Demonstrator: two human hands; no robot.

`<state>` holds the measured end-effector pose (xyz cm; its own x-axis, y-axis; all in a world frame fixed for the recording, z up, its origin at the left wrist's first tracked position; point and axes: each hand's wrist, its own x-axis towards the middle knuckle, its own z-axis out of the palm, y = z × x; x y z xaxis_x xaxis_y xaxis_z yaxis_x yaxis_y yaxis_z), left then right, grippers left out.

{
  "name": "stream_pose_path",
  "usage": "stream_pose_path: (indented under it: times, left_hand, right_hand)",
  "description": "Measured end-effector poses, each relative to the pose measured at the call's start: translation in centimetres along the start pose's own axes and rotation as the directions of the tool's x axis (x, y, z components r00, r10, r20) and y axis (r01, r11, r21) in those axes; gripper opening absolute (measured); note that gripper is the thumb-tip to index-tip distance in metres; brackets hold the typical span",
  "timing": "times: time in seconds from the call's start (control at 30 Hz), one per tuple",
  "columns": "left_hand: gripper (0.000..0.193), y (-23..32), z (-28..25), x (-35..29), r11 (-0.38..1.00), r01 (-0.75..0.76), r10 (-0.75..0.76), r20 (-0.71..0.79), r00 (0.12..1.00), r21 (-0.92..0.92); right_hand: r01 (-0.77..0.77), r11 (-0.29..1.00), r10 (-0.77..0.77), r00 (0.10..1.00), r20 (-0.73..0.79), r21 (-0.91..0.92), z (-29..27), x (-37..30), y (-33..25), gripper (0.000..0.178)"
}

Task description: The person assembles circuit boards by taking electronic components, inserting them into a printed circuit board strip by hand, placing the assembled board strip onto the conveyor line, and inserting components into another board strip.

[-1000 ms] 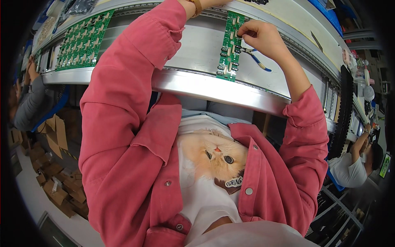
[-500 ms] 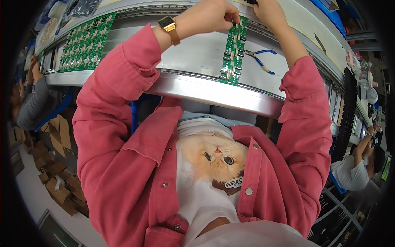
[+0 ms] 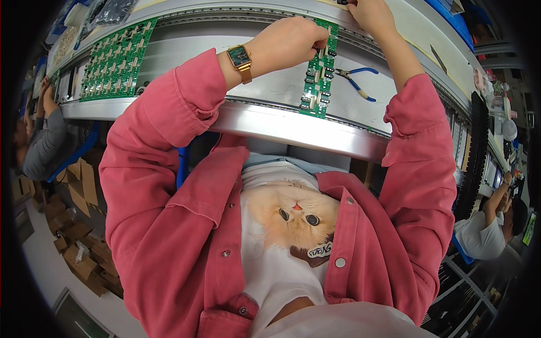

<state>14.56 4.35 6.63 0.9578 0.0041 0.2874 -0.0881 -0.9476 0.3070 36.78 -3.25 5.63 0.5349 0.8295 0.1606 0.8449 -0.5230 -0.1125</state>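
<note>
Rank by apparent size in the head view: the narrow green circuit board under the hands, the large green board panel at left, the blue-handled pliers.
1. Large green board panel
2. Narrow green circuit board
3. Blue-handled pliers

Fisheye bending may distort the panel's size.

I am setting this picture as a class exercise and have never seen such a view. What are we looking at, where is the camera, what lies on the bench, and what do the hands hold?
The camera sits on a person's head and looks down, so you see their pink jacket and both arms reaching to a grey workbench. Its wide lens bends straight edges. The left hand, with a wristwatch, touches a narrow green circuit board. The right hand reaches past the board's far end; what it grips is hidden. Blue-handled pliers lie beside the board, and a larger green panel of boards lies further left.
</note>
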Motion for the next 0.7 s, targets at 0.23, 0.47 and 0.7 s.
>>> stream_pose_path:
  times: [0.23, 0.47, 0.7]
  left_hand:
    - [0.004, 0.1, 0.0, -0.4, 0.999, -0.026, 0.027, -0.011, 1.000, 0.039]
    - [0.004, 0.5, -0.2, -0.4, 0.999, 0.027, -0.027, 0.003, 1.000, 0.045]
    - [0.005, 0.8, -0.2, 0.1, 0.998, 0.057, -0.058, 0.030, 0.998, 0.023]
  right_hand:
    - [-0.027, 1.000, 0.027, 0.997, 0.069, -0.007, -0.9, -0.3, -0.6, 0.019]
    - [-0.051, 0.993, 0.057, 0.997, -0.053, 0.102, -0.7, -0.5, 0.4, 0.018]
    - [0.160, 0.983, -0.149, 0.981, -0.121, 0.087, 1.8, 0.9, 2.9, 0.018]
